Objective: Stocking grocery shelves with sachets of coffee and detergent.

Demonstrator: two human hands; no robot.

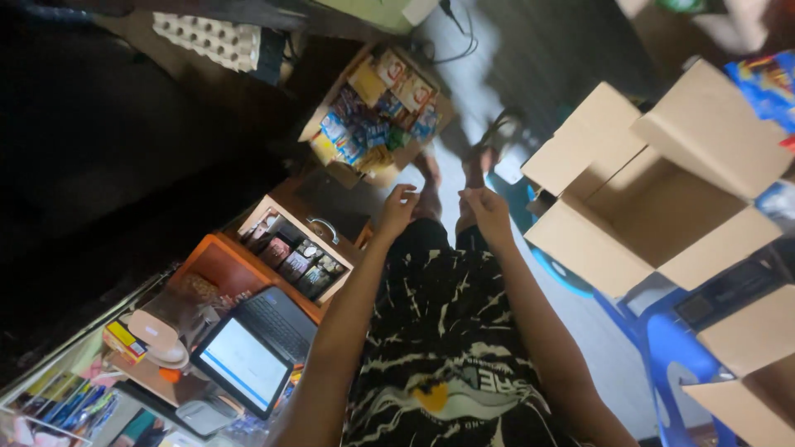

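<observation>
Both hands, left [398,209] and right [487,211], hover loosely curled over the lap; whether they hold anything I cannot tell. An open cardboard box [662,186] sits beside a grey floor [489,74]. A laptop [257,348] lies on the cluttered orange counter [219,265].

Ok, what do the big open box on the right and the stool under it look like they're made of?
The open box looks like plain brown corrugated cardboard, matte, with creased flaps folded outward. The stool beneath it appears to be blue moulded plastic, judging by its glossy sheen, though blur leaves that uncertain.
</observation>
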